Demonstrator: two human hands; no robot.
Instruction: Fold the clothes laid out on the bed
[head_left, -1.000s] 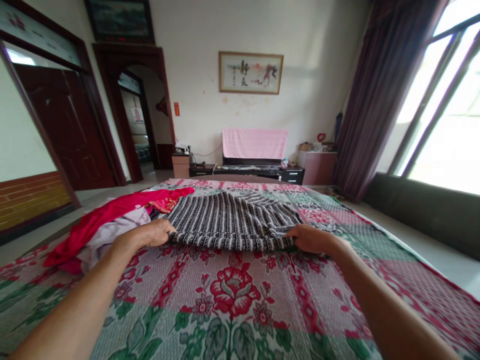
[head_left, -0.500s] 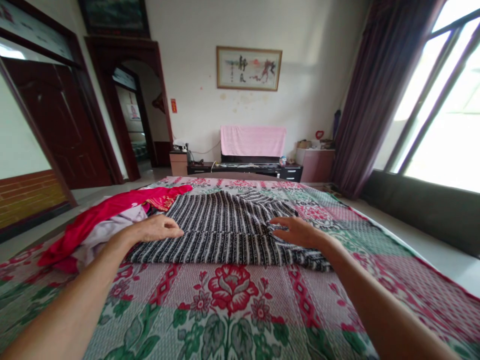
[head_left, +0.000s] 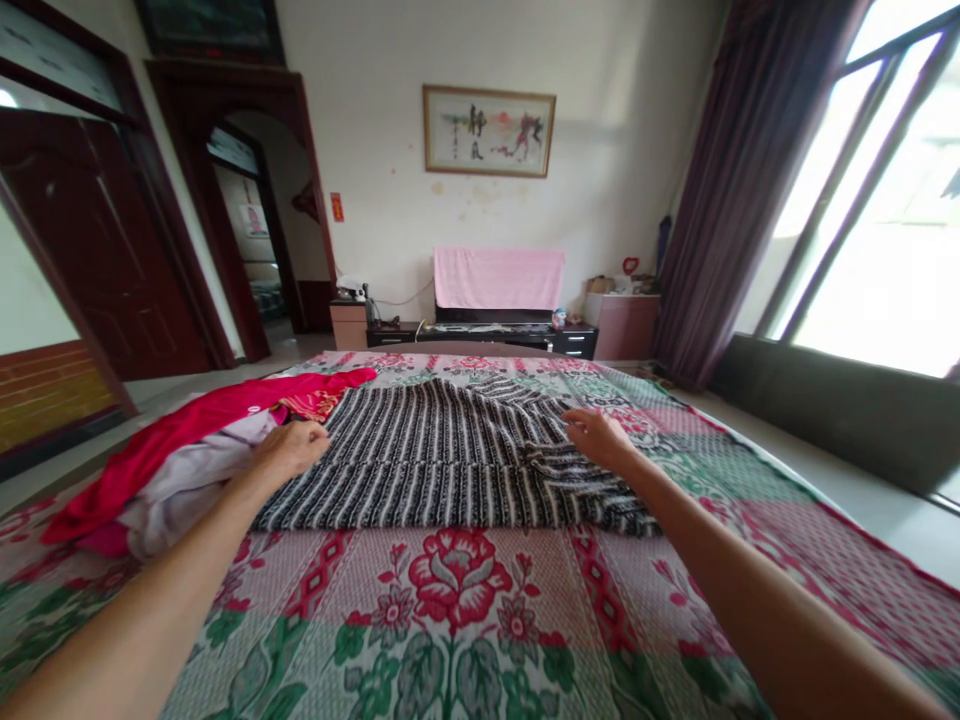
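A black-and-white striped knit garment (head_left: pixel 435 460) lies spread across the bed-like surface in front of me, with a straight near edge and a bunched, folded part at its right. At its left edge is my left hand (head_left: pixel 296 447), fingers curled and closed; whether cloth is between them is hidden. My right hand (head_left: pixel 600 437) is by the garment's upper right edge, fingertips bent together. I cannot make out what, if anything, they pinch. Under the garment spreads a floral cover (head_left: pixel 457 580) in pink, red and green.
A heap of clothes, with a red garment (head_left: pixel 165 440) over a pale one (head_left: pixel 195 475), lies left of the striped one. Beyond the cover stand a low black cabinet (head_left: pixel 575 341) and a pink cloth (head_left: pixel 499 278). A purple curtain (head_left: pixel 720 190) hangs beside the window.
Both hands have moved apart toward the garment's sides, and their fingers have drawn in. The folded part at the right lies more exposed now. The view has shifted slightly.
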